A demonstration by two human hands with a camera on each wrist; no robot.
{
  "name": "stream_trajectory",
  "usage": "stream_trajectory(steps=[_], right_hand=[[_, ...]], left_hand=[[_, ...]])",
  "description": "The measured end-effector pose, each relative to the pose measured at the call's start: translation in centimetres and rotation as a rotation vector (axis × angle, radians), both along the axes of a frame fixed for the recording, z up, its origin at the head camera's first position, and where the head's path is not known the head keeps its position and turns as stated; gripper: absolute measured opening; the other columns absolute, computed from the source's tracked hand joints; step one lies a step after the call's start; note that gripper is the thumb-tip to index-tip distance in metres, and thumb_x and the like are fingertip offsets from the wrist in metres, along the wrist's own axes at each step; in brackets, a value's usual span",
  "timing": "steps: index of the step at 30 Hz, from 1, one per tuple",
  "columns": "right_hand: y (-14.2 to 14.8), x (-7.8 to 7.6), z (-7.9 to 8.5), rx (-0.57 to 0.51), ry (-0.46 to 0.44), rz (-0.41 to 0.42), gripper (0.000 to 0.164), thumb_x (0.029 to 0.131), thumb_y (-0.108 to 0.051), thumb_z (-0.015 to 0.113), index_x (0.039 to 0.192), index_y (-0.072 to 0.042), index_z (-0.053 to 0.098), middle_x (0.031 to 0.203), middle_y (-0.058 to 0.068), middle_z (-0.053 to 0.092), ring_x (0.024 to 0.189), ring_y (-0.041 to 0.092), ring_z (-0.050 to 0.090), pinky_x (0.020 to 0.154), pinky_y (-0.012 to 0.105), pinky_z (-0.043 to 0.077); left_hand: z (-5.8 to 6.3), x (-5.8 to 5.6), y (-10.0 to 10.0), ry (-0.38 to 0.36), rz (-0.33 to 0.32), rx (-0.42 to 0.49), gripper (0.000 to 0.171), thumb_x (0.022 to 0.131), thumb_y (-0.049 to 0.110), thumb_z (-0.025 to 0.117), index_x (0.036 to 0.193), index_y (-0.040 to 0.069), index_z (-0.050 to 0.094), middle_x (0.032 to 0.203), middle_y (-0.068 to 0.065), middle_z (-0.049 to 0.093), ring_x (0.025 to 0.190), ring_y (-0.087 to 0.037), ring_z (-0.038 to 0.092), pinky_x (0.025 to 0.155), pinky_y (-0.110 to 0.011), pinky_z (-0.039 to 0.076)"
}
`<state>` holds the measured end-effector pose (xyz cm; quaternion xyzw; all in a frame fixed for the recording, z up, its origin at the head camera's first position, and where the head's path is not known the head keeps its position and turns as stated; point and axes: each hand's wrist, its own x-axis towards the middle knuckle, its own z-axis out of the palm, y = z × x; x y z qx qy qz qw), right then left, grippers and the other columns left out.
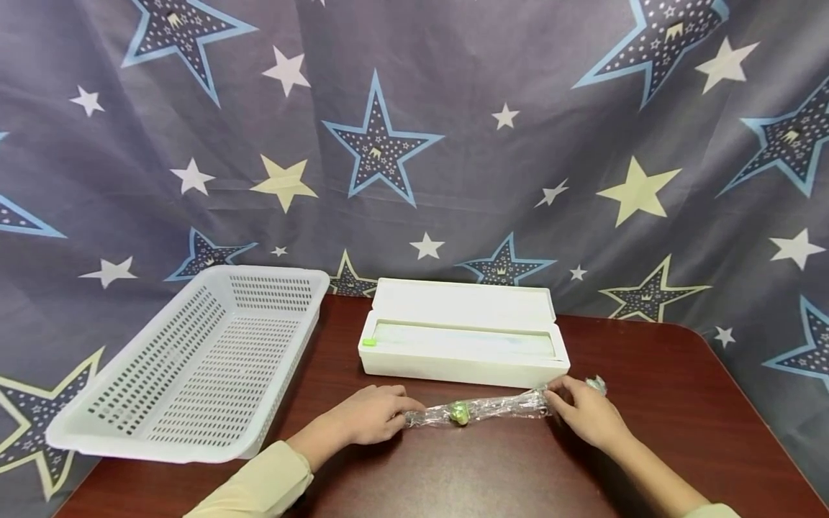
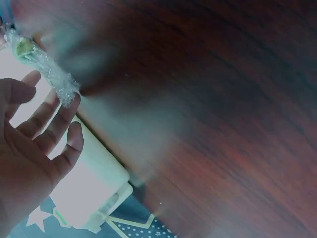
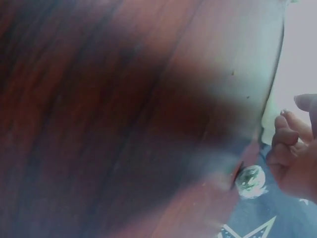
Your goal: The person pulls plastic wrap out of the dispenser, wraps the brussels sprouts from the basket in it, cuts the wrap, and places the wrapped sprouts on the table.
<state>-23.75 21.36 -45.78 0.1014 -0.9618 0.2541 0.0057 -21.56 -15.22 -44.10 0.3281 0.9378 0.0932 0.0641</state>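
On the table lies a long, narrow bundle of crumpled clear plastic wrap (image 1: pixel 512 406) with a shiny green lump (image 1: pixel 459 412) in it. At its left end rests my left hand (image 1: pixel 376 415), fingertips on the plastic. The left wrist view shows those fingers loosely bent and the thumb apart from the wrap (image 2: pixel 62 84). My right hand (image 1: pixel 591 414) pinches the bundle near its right end between thumb and fingers. Past that hand sticks out a round wrapped end (image 3: pixel 250 181) with green inside. What the wrap holds beneath the right hand is hidden.
Behind the bundle stands a white box (image 1: pixel 463 367) with its lid (image 1: pixel 463 302) raised and a small green piece (image 1: pixel 369 342) at its left corner. A white perforated plastic basket (image 1: pixel 188 452) is at the left. A star-patterned curtain (image 1: pixel 453 144) hangs behind the table (image 1: pixel 667 403).
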Motion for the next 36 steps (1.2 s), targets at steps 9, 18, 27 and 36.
stream_trajectory(steps=[9,18,27,36], right_hand=[[-0.9,1.0,1.0,0.074,0.212,-0.019,0.012,0.087,-0.025,0.063,0.096,-0.017,0.064,0.075,-0.006,0.059,0.067,0.009,0.051,0.055,0.032,0.040],[-2.3,2.0,1.1,0.030,0.342,-0.009,0.005,0.084,-0.021,0.064,0.088,-0.019,0.066,0.074,-0.010,0.054,0.060,0.001,0.045,0.052,0.027,0.039],[-4.9,3.3,0.6,-0.001,0.418,0.113,0.011,0.077,-0.017,0.071,0.078,-0.026,0.064,0.073,-0.016,0.052,0.061,-0.005,0.047,0.052,0.019,0.039],[-6.5,4.6,0.0,0.020,0.331,0.246,0.011,0.080,-0.024,0.071,0.078,-0.030,0.062,0.075,-0.021,0.053,0.064,-0.006,0.044,0.055,0.020,0.040]], left_hand=[[0.6,0.2,-0.4,-0.093,0.091,0.030,0.044,0.079,0.033,0.071,0.117,0.014,0.059,0.104,0.001,0.062,0.095,-0.014,0.059,0.084,-0.032,0.048],[1.1,0.0,0.1,0.006,0.094,0.042,0.027,0.088,0.036,0.061,0.106,0.017,0.066,0.096,0.003,0.062,0.089,-0.014,0.058,0.076,-0.035,0.046],[0.7,-0.6,4.6,0.033,0.069,0.110,0.021,0.094,0.028,0.055,0.111,0.022,0.067,0.103,0.006,0.065,0.094,-0.010,0.062,0.079,-0.029,0.049],[0.6,-1.4,7.0,-0.027,0.143,0.179,0.015,0.090,0.025,0.061,0.100,0.020,0.071,0.096,0.007,0.069,0.090,-0.009,0.063,0.076,-0.025,0.050]])
